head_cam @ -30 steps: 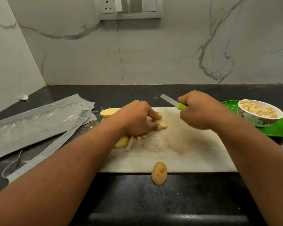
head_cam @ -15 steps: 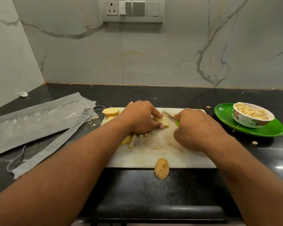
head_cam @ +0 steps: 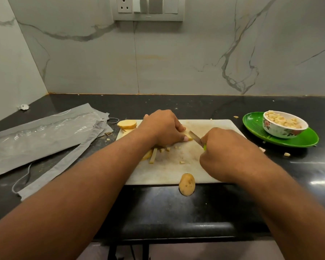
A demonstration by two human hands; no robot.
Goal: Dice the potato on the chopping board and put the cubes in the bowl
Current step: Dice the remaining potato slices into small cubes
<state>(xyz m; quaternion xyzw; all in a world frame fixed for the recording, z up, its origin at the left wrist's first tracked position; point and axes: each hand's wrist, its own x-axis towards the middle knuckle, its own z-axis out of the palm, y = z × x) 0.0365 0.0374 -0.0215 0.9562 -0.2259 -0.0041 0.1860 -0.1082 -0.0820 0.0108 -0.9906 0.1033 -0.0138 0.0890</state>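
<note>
On the white chopping board (head_cam: 210,171), my left hand (head_cam: 162,128) holds down a potato slice (head_cam: 188,135), mostly hidden under its fingers. My right hand (head_cam: 223,149) grips a green-handled knife (head_cam: 195,137); the blade slants into the slice beside my left fingertips. Potato sticks (head_cam: 152,156) and small cubes (head_cam: 182,162) lie on the board below my left hand. More slices (head_cam: 127,124) are stacked at the board's far left corner. A floral bowl (head_cam: 284,126) filled with potato cubes stands on a green plate (head_cam: 298,140) at the right.
A potato end piece (head_cam: 186,184) sits at the board's near edge on the black counter (head_cam: 167,207). Grey plastic packaging (head_cam: 39,134) and a face mask (head_cam: 51,175) lie at the left. A few stray cubes (head_cam: 286,154) lie near the plate. A marble wall stands behind.
My right hand has drawn the knife down and toward me, from raised above the board to cutting into the slice. The view has shifted slightly; my left hand stayed on the slice.
</note>
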